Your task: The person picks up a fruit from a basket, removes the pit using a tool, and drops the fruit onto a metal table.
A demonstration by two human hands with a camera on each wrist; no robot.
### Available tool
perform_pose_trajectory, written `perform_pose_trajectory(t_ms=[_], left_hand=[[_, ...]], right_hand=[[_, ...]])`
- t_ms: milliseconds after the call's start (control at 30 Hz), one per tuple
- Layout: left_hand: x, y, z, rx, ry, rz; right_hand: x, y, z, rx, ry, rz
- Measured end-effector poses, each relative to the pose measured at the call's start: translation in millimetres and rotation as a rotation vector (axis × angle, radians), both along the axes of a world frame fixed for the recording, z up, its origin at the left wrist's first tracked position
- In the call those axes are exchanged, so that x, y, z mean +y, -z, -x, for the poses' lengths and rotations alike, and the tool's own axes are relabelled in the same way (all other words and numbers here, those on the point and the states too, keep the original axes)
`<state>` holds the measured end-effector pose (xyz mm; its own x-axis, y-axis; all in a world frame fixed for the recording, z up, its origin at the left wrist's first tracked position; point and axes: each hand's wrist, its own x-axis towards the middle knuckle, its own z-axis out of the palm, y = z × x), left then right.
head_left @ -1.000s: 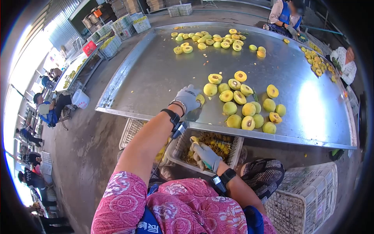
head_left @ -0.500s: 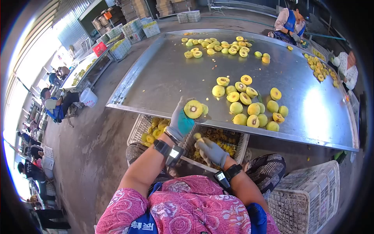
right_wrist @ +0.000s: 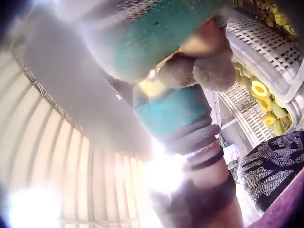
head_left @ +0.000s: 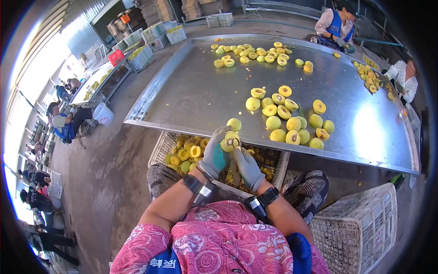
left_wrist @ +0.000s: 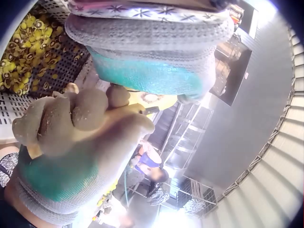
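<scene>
My gloved left hand holds a yellow-green peach half, its cut face with the stone turned toward my right hand. A second peach shows just beyond those fingers. The gloved right hand grips a pitting knife with a yellowish handle; in the left wrist view its short dark metal tip is right at the cut face of the fruit. Both hands meet in front of the metal table's near edge, above the crates. The right wrist view is partly blurred by glare.
Several peach halves lie on the metal table. Under its near edge stand a crate of halves and a crate of stones and scraps. An upturned crate stands at right; other people sit around.
My left hand was at a peach half on the table, lifted fruit back over the near edge, and has brought it to my right hand. The right hand has risen from the crate.
</scene>
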<state>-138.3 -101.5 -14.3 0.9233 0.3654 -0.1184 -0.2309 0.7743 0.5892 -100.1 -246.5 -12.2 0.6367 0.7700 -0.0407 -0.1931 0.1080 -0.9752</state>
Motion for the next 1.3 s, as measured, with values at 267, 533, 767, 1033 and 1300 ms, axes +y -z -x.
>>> perform_pose_trajectory(t_ms=[267,533,767,1033,1300], left_hand=[[-22.1,-4.2,-4.7,0.018,-0.115,-0.124],[-23.6,-17.1,0.2,-0.111,0.057,-0.213],[-12.5,-15.9,1.2,-0.002,0.069,-0.149],[-5.6,-2.1,4.4,0.096,0.075,-0.22],[25.9,-3.9,3.9,0.435,0.332,-0.447]], right_hand=[[-6.8,3.0,-1.5,-0.103,0.028,0.119],[-10.7,9.8,-17.1,-0.013,-0.057,0.125],[-18.4,-5.0,-21.2,-0.515,0.007,0.276],[-18.2,-11.8,-18.7,-0.632,-0.105,0.435],[-14.2,-6.1,-15.5,-0.663,-0.238,0.568]])
